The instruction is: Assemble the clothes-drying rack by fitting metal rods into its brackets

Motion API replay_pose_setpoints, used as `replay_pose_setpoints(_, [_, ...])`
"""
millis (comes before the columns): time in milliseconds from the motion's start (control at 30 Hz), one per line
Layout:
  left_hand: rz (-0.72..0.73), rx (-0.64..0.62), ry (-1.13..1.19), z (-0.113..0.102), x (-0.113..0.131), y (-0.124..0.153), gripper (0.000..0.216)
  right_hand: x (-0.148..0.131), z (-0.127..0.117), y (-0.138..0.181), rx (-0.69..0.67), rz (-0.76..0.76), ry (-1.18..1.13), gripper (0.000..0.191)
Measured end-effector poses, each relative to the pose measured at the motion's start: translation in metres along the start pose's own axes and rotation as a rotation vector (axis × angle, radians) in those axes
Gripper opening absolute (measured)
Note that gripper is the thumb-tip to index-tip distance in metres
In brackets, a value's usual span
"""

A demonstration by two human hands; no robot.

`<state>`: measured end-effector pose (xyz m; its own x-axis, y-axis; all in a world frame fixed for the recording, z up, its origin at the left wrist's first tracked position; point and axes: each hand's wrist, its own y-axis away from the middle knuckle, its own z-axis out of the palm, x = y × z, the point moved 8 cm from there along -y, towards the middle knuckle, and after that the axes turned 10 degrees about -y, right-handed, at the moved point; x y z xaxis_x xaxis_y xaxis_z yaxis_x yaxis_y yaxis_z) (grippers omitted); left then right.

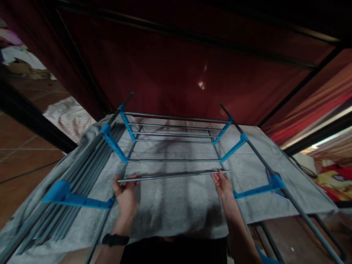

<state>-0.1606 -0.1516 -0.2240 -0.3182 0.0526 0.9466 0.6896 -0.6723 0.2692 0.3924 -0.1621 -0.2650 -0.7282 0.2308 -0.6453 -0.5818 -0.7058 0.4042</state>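
Note:
A grey metal rod (173, 175) lies crosswise in front of me, held at both ends. My left hand (125, 196) pinches its left end and wears a dark wristband. My right hand (224, 185) grips its right end, near a blue plastic bracket (257, 189). The rod sits level with a rack frame of grey tubes and blue brackets (176, 139), where several rods are fitted across between the side rails. A grey towel (176, 209) is spread underneath the frame.
A bundle of loose grey rods (77, 187) lies on the left of the towel beside a blue bracket (66, 196). A dark red fabric wall (178, 66) stands behind. Tiled floor lies left; colourful cloth lies at the far right.

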Motion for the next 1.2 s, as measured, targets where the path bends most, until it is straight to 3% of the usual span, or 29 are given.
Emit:
replay_pose_setpoints(133, [-0.187, -0.028, 0.072, 0.004, -0.010, 0.002, 0.036, 0.002, 0.007, 0.009, 0.012, 0.031, 0.008, 0.044])
replay_pose_setpoints(300, [-0.159, -0.020, 0.004, 0.011, -0.008, 0.004, 0.006, 0.007, 0.012, 0.015, -0.094, 0.034, 0.045, 0.042])
replay_pose_setpoints(500, [-0.082, -0.001, -0.079, 0.010, -0.011, 0.002, 0.020, 0.000, 0.011, 0.015, -0.113, -0.059, -0.014, 0.033])
replay_pose_setpoints(600, [-0.098, 0.010, -0.079, 0.008, -0.015, 0.002, 0.017, -0.001, 0.007, 0.017, -0.115, -0.079, -0.021, 0.028])
replay_pose_setpoints(800, [-0.038, -0.081, -0.172, 0.011, -0.016, -0.005, 0.015, 0.003, 0.002, 0.017, -0.105, -0.086, -0.032, 0.023])
replay_pose_setpoints(1067, [-0.088, -0.169, -0.142, 0.011, -0.016, -0.006, 0.017, 0.007, 0.000, 0.012, -0.078, -0.072, -0.021, 0.038])
replay_pose_setpoints(1200, [-0.098, -0.207, -0.150, 0.014, -0.018, -0.005, 0.017, 0.007, 0.001, 0.013, -0.077, -0.055, -0.023, 0.026])
